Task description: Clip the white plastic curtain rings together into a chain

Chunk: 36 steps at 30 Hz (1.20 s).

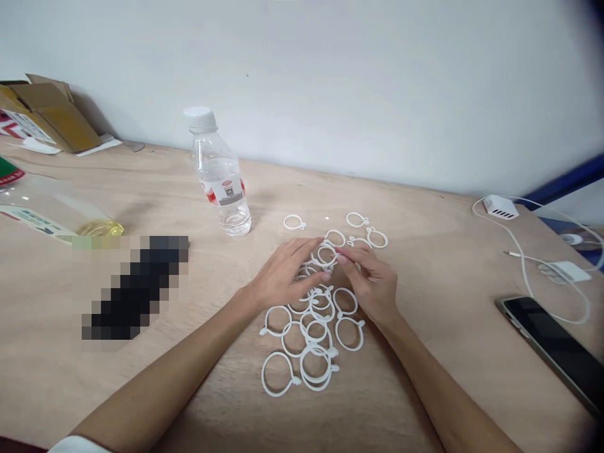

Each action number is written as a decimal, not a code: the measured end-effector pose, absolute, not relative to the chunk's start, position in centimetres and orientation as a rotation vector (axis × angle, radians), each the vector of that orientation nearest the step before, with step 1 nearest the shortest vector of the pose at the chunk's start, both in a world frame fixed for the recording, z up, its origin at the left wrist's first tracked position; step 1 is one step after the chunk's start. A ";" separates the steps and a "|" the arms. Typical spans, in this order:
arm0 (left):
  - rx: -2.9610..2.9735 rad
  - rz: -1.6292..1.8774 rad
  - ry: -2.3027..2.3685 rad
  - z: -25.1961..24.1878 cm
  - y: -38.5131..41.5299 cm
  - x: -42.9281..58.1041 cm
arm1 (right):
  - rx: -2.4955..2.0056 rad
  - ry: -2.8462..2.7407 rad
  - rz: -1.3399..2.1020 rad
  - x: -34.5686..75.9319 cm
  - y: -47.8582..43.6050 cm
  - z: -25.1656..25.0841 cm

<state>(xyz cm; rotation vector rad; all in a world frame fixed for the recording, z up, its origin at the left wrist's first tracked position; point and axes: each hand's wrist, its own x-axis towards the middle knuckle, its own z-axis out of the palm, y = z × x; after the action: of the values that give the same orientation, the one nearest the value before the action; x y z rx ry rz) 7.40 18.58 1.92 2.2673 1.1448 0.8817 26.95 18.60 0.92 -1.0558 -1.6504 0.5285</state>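
Many white plastic curtain rings (277,374), each with a small eyelet, lie loosely overlapping on the wooden table. My left hand (287,270) rests over the upper part of the pile, fingers stretched out and thumb apart. It partly covers several rings. Thumb and index finger of my right hand (370,280) are pinched at the edge of one white curtain ring (326,255), just right of my left fingertips. Beyond the hands lie a few separate rings, including a lone curtain ring (293,221) and another near the right hand (377,238).
A clear water bottle (221,173) stands behind my left hand. Left are an oil bottle (51,201) lying down, a blurred-out dark object (136,289) and an opened cardboard box (51,116). Right are a phone (552,346), a white charger (501,207) and cables. A wall backs the table.
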 end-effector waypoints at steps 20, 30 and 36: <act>2.198 1.047 1.146 1.4 18.7 7.2 | -1.096 -1.699 0.583 26.9 19.1 0.9; 2.274 0.959 1.180 1.4 18.8 6.9 | -1.290 -1.929 0.129 26.6 19.7 -0.7; 2.327 0.989 1.138 1.3 18.8 6.9 | -1.239 -1.746 0.167 26.6 19.4 0.2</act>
<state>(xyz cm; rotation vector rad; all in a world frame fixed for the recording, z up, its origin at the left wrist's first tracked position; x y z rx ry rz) 6.88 18.79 1.33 2.3274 1.1379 0.9886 26.64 19.39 0.22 -1.2393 -1.7465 0.1667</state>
